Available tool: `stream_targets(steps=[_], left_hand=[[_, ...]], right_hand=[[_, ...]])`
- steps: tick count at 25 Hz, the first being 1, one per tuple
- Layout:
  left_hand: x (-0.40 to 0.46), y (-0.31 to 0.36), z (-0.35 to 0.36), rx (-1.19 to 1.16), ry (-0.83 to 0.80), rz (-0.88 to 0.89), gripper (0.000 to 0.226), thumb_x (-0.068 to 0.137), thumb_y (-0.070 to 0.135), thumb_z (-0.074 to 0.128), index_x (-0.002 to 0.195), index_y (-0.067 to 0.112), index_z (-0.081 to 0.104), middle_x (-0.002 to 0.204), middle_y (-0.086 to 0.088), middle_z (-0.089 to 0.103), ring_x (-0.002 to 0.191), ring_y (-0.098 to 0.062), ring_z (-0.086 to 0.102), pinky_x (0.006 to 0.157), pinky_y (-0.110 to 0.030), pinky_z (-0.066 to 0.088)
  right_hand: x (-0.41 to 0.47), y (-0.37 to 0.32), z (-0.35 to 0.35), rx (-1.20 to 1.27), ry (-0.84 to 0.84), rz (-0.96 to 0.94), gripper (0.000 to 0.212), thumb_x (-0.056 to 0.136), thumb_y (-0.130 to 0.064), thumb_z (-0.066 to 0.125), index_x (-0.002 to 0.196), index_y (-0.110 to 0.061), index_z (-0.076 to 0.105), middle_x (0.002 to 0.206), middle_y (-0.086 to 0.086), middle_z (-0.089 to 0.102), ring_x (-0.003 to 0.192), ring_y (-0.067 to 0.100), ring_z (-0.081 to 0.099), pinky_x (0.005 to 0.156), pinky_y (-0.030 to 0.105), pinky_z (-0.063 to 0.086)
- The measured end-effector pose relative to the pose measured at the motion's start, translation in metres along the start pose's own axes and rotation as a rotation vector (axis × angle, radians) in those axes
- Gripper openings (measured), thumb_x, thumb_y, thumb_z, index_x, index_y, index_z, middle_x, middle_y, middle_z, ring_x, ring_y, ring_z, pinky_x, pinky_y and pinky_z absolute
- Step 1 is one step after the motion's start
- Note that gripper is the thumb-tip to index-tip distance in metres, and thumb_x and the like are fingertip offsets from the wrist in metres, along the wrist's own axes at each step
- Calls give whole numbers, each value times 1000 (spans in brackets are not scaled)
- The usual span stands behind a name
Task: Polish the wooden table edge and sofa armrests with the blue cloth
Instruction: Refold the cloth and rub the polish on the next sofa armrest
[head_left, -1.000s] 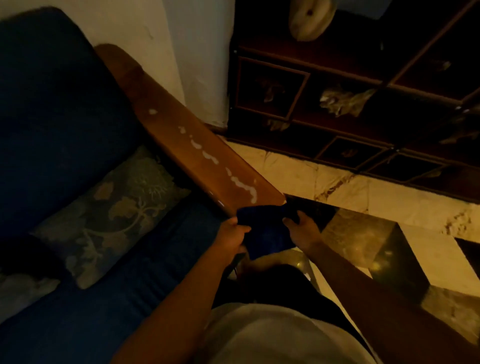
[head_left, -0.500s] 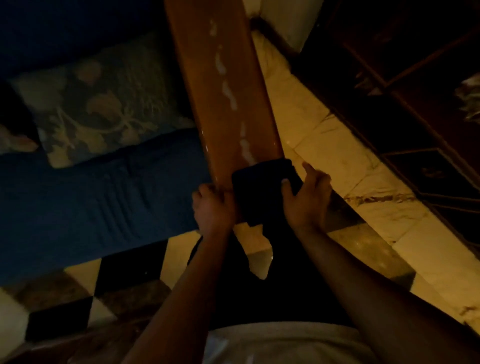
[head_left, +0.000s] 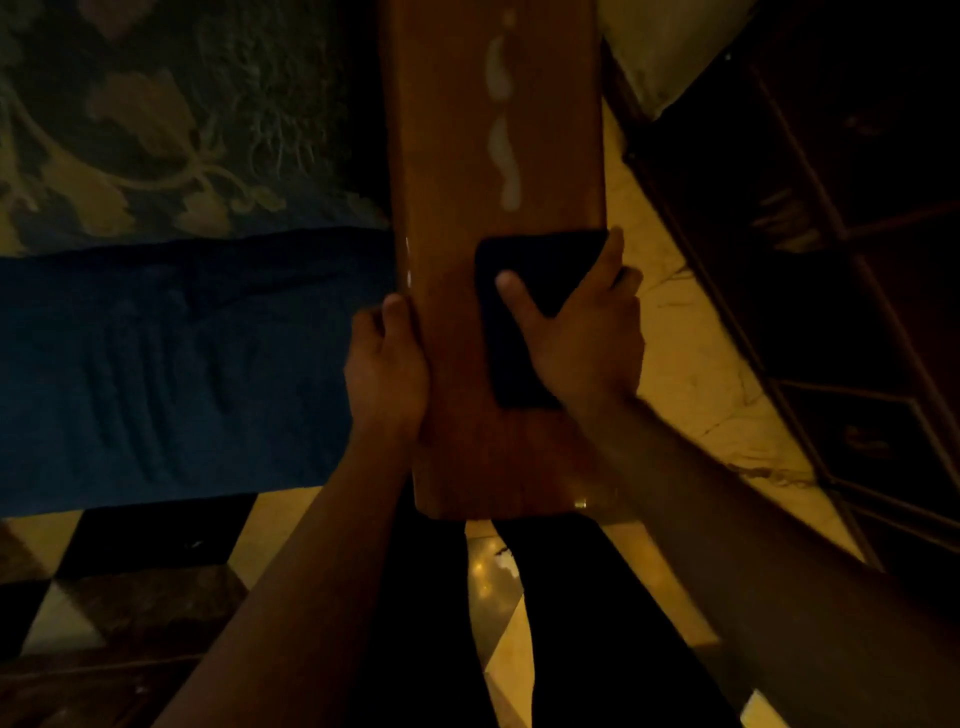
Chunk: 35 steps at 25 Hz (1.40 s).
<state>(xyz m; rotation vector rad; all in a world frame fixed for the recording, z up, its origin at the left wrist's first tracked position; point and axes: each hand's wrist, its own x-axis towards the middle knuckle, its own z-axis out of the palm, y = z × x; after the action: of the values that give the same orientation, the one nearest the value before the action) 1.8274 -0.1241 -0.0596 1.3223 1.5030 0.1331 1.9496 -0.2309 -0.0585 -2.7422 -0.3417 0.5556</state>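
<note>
The wooden sofa armrest (head_left: 467, 156) runs from the top of the head view down to the middle, with pale streaks of polish (head_left: 503, 156) along its far part. A dark blue cloth (head_left: 524, 260) lies folded on the armrest's right half. My right hand (head_left: 582, 338) holds it there, thumb on top and fingers wrapped over the armrest's right edge. My left hand (head_left: 387, 364) grips the armrest's left edge, fingers curled round it. The light is dim.
The blue sofa seat (head_left: 182, 364) lies to the left with a patterned cushion (head_left: 156, 130) behind it. A dark wooden cabinet (head_left: 831, 260) stands at the right. Checkered tile floor (head_left: 691, 364) shows beside the armrest and below it. My dark-trousered legs are under the armrest's end.
The view has closed in on the armrest. My right hand has slid the cloth from the armrest's front end up onto its top; my left hand has let go of the cloth and taken the left edge.
</note>
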Motion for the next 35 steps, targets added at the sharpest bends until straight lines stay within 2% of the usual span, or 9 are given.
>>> stream_targets(steps=[4, 8, 12, 14, 18, 21, 25, 28, 35], left_hand=[[19, 9, 4, -91, -9, 4, 43, 103, 55, 36, 74, 28, 54, 70, 10, 56, 63, -4, 53, 64, -29, 41], [21, 5, -3, -101, -36, 6, 48, 105, 53, 34, 68, 29, 54, 65, 10, 56, 61, -4, 53, 68, -30, 43], [11, -6, -7, -106, -74, -118, 61, 105, 55, 31, 102, 10, 72, 92, -3, 75, 89, -12, 70, 88, -43, 55], [7, -14, -9, -84, -76, -141, 61, 105, 56, 29, 76, 15, 66, 64, 12, 69, 63, 1, 64, 69, -36, 51], [-2, -27, -10, -48, -120, -98, 58, 106, 53, 29, 60, 22, 45, 41, 14, 46, 38, 3, 44, 52, -23, 38], [0, -29, -11, -78, -145, -67, 57, 106, 53, 31, 58, 24, 43, 42, 14, 43, 39, 1, 42, 44, -15, 39], [6, -30, -16, -105, -173, -109, 62, 104, 56, 31, 60, 19, 52, 49, 9, 52, 46, -3, 52, 55, -25, 48], [8, -25, -19, -112, -223, -221, 72, 101, 63, 30, 90, 5, 71, 87, -16, 73, 82, -26, 72, 86, -47, 59], [17, -24, -45, -270, -354, -396, 66, 101, 64, 29, 94, 15, 74, 80, -6, 79, 77, -22, 74, 64, -34, 52]], right_hand=[[94, -21, -25, 566, -125, 47, 86, 87, -71, 62, 146, -10, 46, 111, -20, 68, 95, 1, 67, 67, 9, 52], [70, 18, -30, 980, -263, 133, 30, 101, -49, 57, 122, -31, 65, 102, -21, 78, 102, 6, 73, 79, 19, 59], [-56, 84, -10, 803, -250, 235, 69, 80, -65, 69, 142, -41, 52, 130, -17, 69, 120, 9, 66, 90, 26, 57], [-107, 95, -10, 755, -282, 213, 85, 68, -67, 74, 145, -52, 41, 131, -30, 63, 120, -5, 61, 90, 17, 54], [-70, 66, -16, 513, -202, 141, 88, 60, -85, 69, 131, -36, 54, 106, -28, 62, 90, -12, 62, 62, 5, 47], [20, 23, -22, 588, -183, 165, 44, 78, -80, 63, 94, -39, 65, 79, -28, 67, 76, -4, 66, 58, 16, 51], [46, -1, -23, 639, -65, 171, 54, 95, -66, 55, 131, -26, 62, 103, -28, 66, 93, -2, 59, 76, 9, 45], [-28, 31, -2, 129, 39, -119, 69, 103, -60, 40, 161, -26, 25, 168, 2, 29, 151, 24, 32, 114, 28, 25], [-113, 15, 24, -566, -293, -1049, 61, 96, -58, 51, 147, -25, 55, 164, 6, 38, 156, 40, 16, 125, 60, 15]])
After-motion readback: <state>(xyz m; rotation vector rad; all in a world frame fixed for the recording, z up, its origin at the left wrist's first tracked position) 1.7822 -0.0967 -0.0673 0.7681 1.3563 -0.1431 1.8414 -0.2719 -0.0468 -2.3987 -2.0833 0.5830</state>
